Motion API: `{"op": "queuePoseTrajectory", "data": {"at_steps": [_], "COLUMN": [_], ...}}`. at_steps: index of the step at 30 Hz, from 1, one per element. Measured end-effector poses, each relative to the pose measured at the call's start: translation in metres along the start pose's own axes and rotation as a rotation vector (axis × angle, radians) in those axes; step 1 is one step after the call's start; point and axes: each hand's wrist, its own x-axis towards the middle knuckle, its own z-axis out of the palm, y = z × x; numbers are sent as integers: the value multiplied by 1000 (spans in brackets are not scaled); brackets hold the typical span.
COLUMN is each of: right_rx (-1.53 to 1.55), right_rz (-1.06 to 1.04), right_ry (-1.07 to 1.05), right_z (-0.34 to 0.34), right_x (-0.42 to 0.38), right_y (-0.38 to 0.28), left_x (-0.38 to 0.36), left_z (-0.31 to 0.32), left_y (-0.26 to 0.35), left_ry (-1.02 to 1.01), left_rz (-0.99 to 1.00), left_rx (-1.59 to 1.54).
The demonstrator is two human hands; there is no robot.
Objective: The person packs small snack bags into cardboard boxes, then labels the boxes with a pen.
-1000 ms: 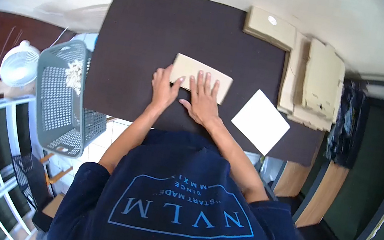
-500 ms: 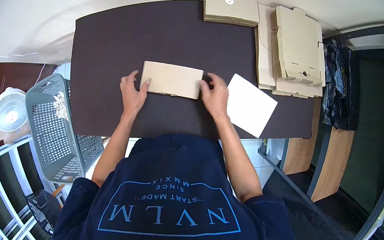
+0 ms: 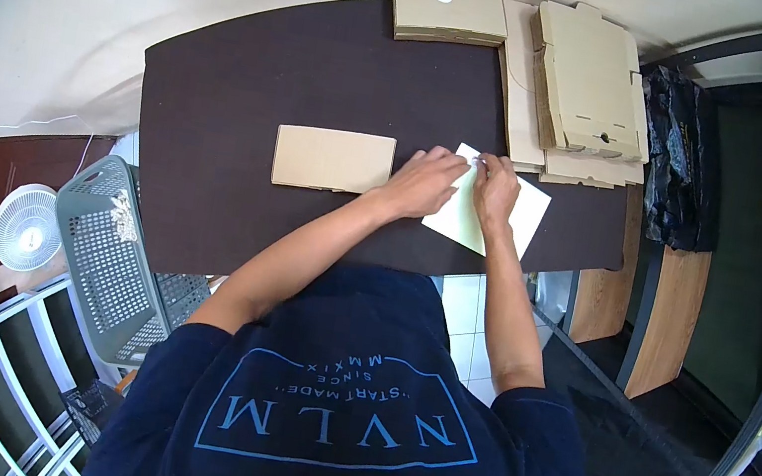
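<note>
A white sheet (image 3: 529,207) lies slanted on the dark table, partly covered by my hands. My left hand (image 3: 422,184) reaches across to its upper left part, fingers bent and drawn together. From the right, my right hand (image 3: 496,195) meets it near the sheet's top corner, thumb and fingers pinched. Between the two sets of fingertips there is something small and pale, too small to name. A closed flat brown cardboard box (image 3: 331,161) rests just left of my left hand, with neither hand holding it.
At the back stands a cardboard box with a round white sticker (image 3: 449,12). Flat cardboard boxes (image 3: 593,87) are stacked at the back right, beside a black plastic bag (image 3: 669,155). A grey plastic basket (image 3: 110,258) and a white fan (image 3: 30,228) stand left of the table (image 3: 214,150).
Both hands have left the cardboard box's sides and moved right onto the white sheet, where their fingertips now come together. The box stays on the table.
</note>
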Motion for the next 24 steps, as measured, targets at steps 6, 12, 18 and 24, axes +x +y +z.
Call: {"op": "queuePoseTrajectory", "data": {"at_steps": [6, 12, 18, 24], "right_rx": [32, 149, 246, 355], "right_rz": [48, 23, 133, 200], "right_ry": [49, 131, 201, 231], "right_z": [3, -7, -1, -26], "right_x": [-1, -14, -22, -6], "right_y": [-1, -4, 20, -18], "left_x": [11, 8, 4, -11], "left_z": [22, 28, 40, 2], "left_y": [-12, -13, -21, 0], "left_ry": [-172, -159, -89, 57], "left_rz": [-46, -43, -43, -20], "left_rx": [284, 392, 375, 167]}}
